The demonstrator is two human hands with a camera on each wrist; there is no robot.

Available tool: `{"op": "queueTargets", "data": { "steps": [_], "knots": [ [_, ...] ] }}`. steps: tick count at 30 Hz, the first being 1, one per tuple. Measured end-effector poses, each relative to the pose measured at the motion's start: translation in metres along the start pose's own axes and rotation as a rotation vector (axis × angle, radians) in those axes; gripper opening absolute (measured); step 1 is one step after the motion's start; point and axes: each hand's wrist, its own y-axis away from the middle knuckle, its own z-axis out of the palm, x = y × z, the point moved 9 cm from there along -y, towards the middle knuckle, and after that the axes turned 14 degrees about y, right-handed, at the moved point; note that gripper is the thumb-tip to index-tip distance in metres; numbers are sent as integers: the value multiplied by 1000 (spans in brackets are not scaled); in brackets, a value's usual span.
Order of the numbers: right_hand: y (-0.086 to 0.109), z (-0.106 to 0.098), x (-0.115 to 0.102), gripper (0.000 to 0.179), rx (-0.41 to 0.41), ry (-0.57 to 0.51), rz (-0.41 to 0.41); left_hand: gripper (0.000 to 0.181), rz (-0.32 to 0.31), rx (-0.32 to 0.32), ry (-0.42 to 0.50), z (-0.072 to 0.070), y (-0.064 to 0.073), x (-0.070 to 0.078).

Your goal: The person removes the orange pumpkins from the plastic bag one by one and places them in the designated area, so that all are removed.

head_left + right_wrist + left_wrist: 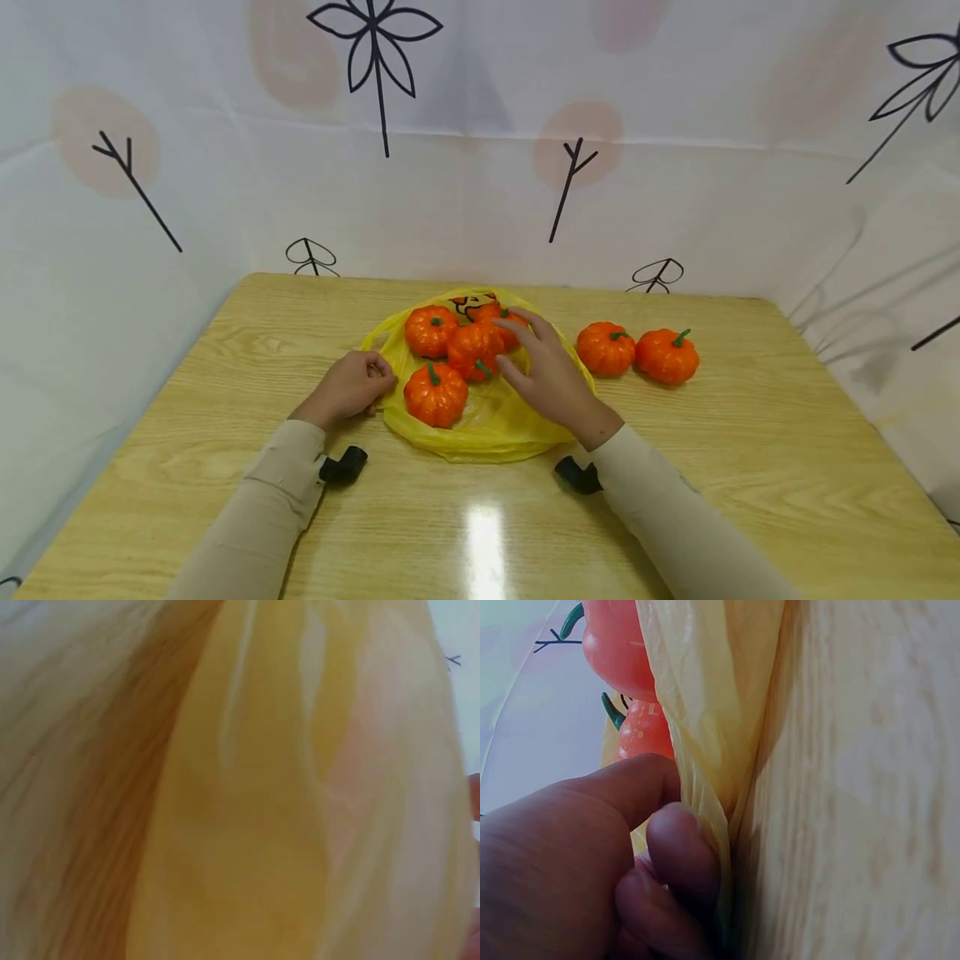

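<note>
A yellow plastic bag lies spread with its mouth up on the table, several small orange pumpkins with green stems inside it. One pumpkin sits at the bag's near left, another behind it. My left hand pinches the bag's left edge; in the left wrist view its curled fingers hold the thin plastic. Over the bag's right side, my right hand has its fingers spread near a middle pumpkin, holding nothing. Mostly yellow plastic fills the blurred right wrist view.
Two more pumpkins, one beside the other, sit on the wooden table right of the bag. A patterned white cloth hangs behind the table and along its sides.
</note>
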Motion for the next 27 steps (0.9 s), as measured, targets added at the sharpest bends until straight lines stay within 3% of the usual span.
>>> {"op": "queueTargets", "data": {
  "steps": [17,27],
  "knots": [
    [-2,29,-6,59,-157,-19,-73,17,-12,4,14,0,1,-3],
    [-4,25,-8,46,-128,-26,-49,17,4,3,16,0,1,-6]
  ]
}}
